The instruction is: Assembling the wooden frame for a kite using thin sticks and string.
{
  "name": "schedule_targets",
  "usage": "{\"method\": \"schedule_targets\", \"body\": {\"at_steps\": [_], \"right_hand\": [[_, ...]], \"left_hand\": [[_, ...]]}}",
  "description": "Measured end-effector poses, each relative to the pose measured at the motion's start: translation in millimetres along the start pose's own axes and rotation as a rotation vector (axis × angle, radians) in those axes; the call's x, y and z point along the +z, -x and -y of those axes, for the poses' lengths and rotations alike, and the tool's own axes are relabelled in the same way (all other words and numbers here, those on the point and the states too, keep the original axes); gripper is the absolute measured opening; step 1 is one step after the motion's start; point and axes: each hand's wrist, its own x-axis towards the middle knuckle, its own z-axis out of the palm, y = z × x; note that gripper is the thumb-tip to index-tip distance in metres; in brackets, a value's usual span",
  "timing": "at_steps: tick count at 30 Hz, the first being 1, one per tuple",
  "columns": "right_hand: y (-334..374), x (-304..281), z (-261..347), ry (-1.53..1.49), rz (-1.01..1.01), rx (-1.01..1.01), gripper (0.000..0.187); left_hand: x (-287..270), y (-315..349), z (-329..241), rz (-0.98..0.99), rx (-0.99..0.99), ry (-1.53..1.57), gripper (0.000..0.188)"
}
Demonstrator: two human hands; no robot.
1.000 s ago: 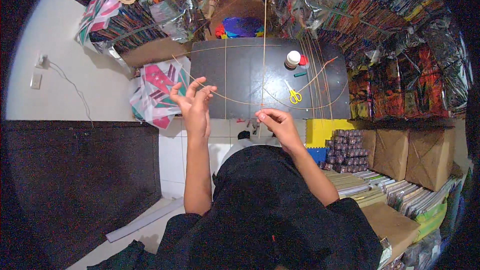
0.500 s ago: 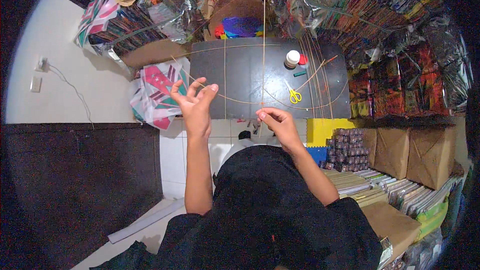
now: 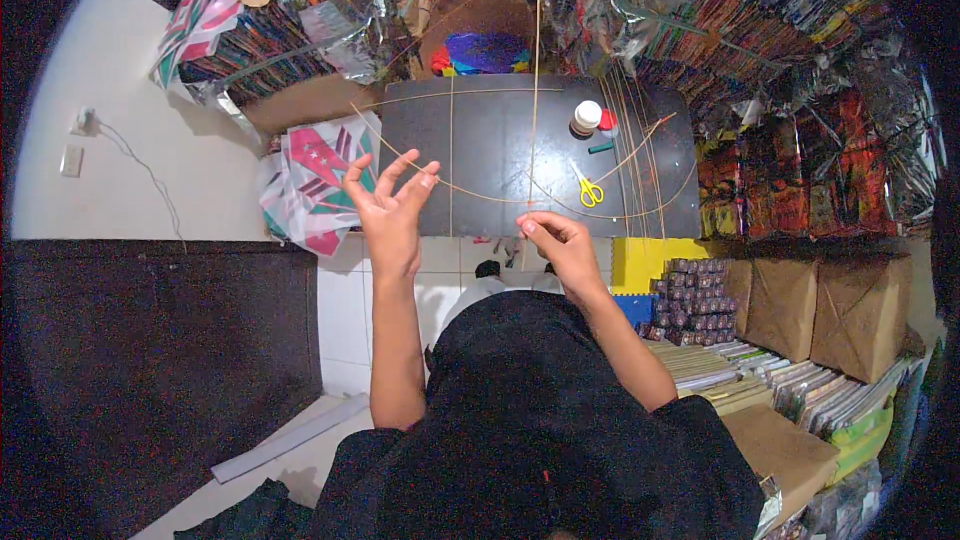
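My right hand [image 3: 565, 243] pinches a long thin bamboo stick [image 3: 535, 90] near its lower end, so that the stick runs away from me over the dark table. Tied across it just above my fingers is a curved bamboo stick [image 3: 485, 196], whose left end rises past my left hand [image 3: 392, 215]. The fingers of that hand are spread. The curved stick passes by its thumb and fingertips; whether they touch it I cannot tell. More thin sticks [image 3: 622, 155] lie on the table's right side, next to yellow-handled scissors [image 3: 590, 190].
On the black table [image 3: 480, 130] stand a white-capped jar [image 3: 586, 117], a red lid [image 3: 607, 120] and a small green piece [image 3: 600, 148]. Printed sheets [image 3: 320, 180] hang at its left. Stacked packages [image 3: 740, 10] crowd behind and right; brown parcels [image 3: 860, 315] sit lower right.
The upright stick and the curved stick tied to it have shifted slightly right and away from me. Both hands keep nearly the same pose.
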Motion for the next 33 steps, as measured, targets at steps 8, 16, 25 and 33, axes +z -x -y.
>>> {"method": "schedule_targets", "body": {"at_steps": [8,16,25,33], "right_hand": [[3.4,1.5,6.1,-0.007,-0.009,0.013,0.025],[6.4,2.3,6.2,0.056,-0.009,-0.009,0.023],[4.0,-0.4,-7.8,0.093,-0.008,-0.066,0.024],[5.0,0.3,-2.3,0.053,0.001,-0.015,0.022]], "left_hand": [[-3.5,2.0,0.6,0.014,-0.008,0.035,0.068],[-0.5,4.4,-5.7,0.032,-0.033,0.066,0.071],[-4.3,1.2,-6.3,0.093,-0.028,0.112,0.075],[1.9,0.1,-9.5,0.072,0.003,0.010,0.075]]}}
